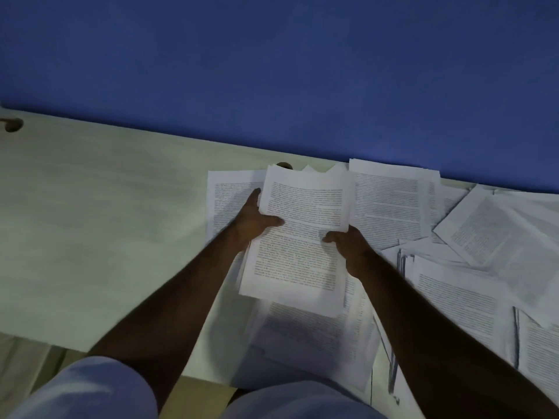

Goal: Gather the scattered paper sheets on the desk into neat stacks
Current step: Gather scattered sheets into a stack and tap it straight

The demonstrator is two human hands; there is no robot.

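Both hands hold one bundle of printed sheets between them, lifted above the desk. The left hand grips the bundle's left edge, thumb lying across the top page and fingers reaching up along the side. The right hand pinches the right edge lower down, thumb on the printed face, its other fingers hidden beneath the paper. The bundle sits between the two grips, tilted slightly, with its far edge ragged (the sheets are not yet squared).

Under and around it lie loose sheets scattered over the right part of the desk, overlapping at different angles; at least seven separate pages or small piles show, though an exact count cannot be made. A blue wall runs behind the desk.
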